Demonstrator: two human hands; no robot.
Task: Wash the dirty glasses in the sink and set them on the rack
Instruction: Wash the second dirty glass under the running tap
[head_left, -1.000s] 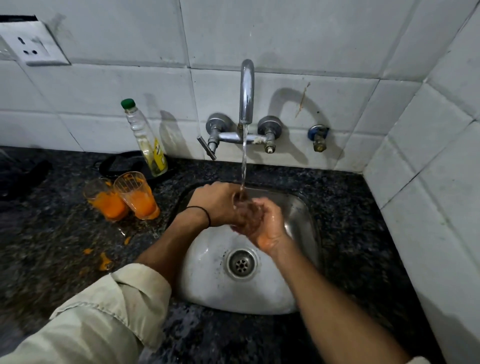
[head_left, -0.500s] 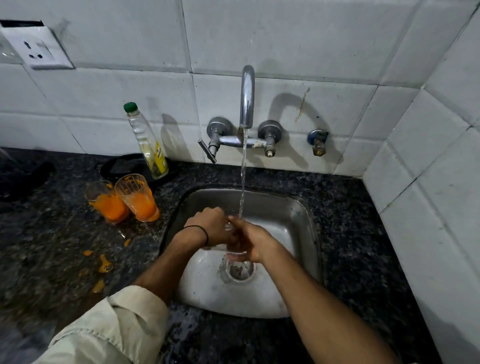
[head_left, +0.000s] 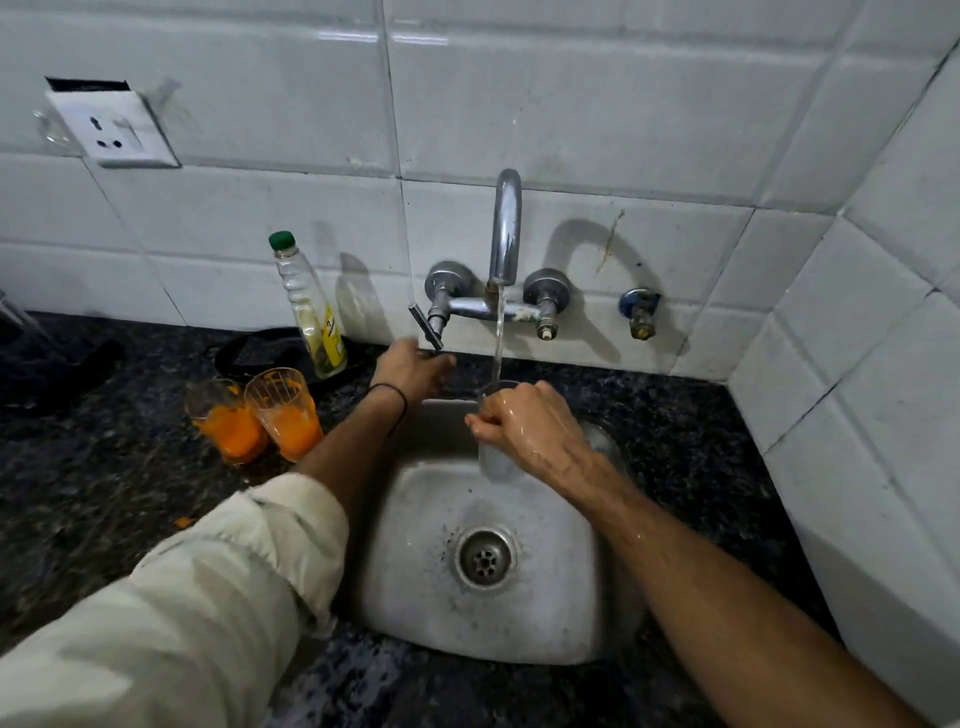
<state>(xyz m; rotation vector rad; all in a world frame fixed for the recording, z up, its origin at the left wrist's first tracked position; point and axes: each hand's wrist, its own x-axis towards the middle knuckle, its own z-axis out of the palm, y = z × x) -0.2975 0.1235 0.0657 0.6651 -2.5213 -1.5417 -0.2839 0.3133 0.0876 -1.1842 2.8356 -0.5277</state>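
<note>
My right hand (head_left: 524, 426) grips a clear glass (head_left: 496, 464) upright over the steel sink (head_left: 415, 571), under the water running from the tap spout (head_left: 506, 228). My left hand (head_left: 413, 369) has reached to the back of the sink, and its fingers touch the lower end of the tap's left lever (head_left: 427, 327). Two dirty glasses smeared with orange residue stand side by side on the dark counter left of the sink, one (head_left: 228, 421) further left than the other (head_left: 283, 413). No rack is in view.
A bottle with a green cap (head_left: 311, 306) stands at the wall behind the dirty glasses, on a black ring-shaped thing (head_left: 249, 353). Orange spills dot the granite counter (head_left: 104, 493). A tiled wall (head_left: 883, 415) closes in on the right. A wall socket (head_left: 111, 130) sits upper left.
My left hand has let go of the glass and moved up and back to the tap lever. My right hand now holds the glass alone under the stream.
</note>
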